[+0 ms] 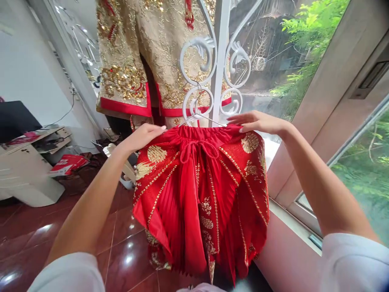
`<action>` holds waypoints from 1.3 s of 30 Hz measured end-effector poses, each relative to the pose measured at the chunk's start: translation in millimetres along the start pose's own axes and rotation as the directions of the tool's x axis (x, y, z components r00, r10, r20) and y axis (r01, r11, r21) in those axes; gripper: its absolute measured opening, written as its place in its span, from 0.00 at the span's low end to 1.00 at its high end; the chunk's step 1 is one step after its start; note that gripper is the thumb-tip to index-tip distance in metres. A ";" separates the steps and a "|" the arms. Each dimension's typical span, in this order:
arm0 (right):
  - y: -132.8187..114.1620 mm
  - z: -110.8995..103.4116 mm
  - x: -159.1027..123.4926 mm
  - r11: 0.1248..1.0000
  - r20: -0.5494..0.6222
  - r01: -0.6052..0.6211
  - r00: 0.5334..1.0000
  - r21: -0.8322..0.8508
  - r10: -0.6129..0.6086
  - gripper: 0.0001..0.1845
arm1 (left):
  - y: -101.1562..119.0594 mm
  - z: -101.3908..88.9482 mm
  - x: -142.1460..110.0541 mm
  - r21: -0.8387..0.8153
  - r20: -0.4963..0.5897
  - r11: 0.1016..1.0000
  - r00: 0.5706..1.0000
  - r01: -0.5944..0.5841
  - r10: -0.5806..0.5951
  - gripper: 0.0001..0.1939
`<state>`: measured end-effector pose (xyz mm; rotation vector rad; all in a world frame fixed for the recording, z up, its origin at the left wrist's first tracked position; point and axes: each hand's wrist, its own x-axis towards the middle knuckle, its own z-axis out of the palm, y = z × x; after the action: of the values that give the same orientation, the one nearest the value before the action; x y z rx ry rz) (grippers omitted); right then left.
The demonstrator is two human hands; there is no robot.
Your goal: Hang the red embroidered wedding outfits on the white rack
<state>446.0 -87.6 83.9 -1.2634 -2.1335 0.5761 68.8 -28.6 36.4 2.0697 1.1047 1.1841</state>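
A red pleated skirt (pixel 194 194) with gold embroidery and beaded trim hangs in front of me from a thin wire hanger (pixel 212 121). The hanger hooks onto a white scrolled metal stand (pixel 223 61). A drawstring bow (pixel 199 150) is tied at the gathered waistband. My left hand (pixel 147 134) grips the waistband's left end, thumb along the top edge and the other fingers mostly hidden. At the right end my right hand (pixel 258 121) holds the waistband, its thumb on the front and fingers reaching over the top edge.
Behind the skirt hangs a gold sequinned garment (pixel 121 73) with red hems. To the left stand a white desk (pixel 33 178) with a dark monitor (pixel 18 119) and a red box (pixel 69 164). A framed glass window (pixel 306 61) is at the right, above glossy red floor tiles (pixel 121 243).
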 end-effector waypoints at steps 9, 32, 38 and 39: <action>-17.3 28.6 16.1 0.947 -0.144 0.127 0.974 -0.294 -0.176 0.22 | 5.3 37.3 22.4 -0.401 0.000 0.915 0.999 0.036 -0.040 0.16; 17.1 42.1 -14.4 0.824 -0.133 0.073 0.975 -0.562 -0.178 0.22 | 27.1 33.3 3.2 0.466 0.103 0.847 0.967 -0.255 0.234 0.22; 55.0 86.3 -30.1 0.647 -0.384 -0.090 0.863 -0.757 -0.329 0.26 | 34.8 22.6 0.9 0.534 0.097 0.809 0.968 -0.246 0.231 0.23; 56.6 90.1 -28.4 0.645 -0.381 -0.081 0.859 -0.760 -0.341 0.26 | 35.0 21.3 -1.3 0.553 0.092 0.796 0.968 -0.245 0.234 0.22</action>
<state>431.6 -93.2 -25.2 -1.4223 -2.0064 -0.7692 100.9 -49.3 51.3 2.7352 1.3307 1.0236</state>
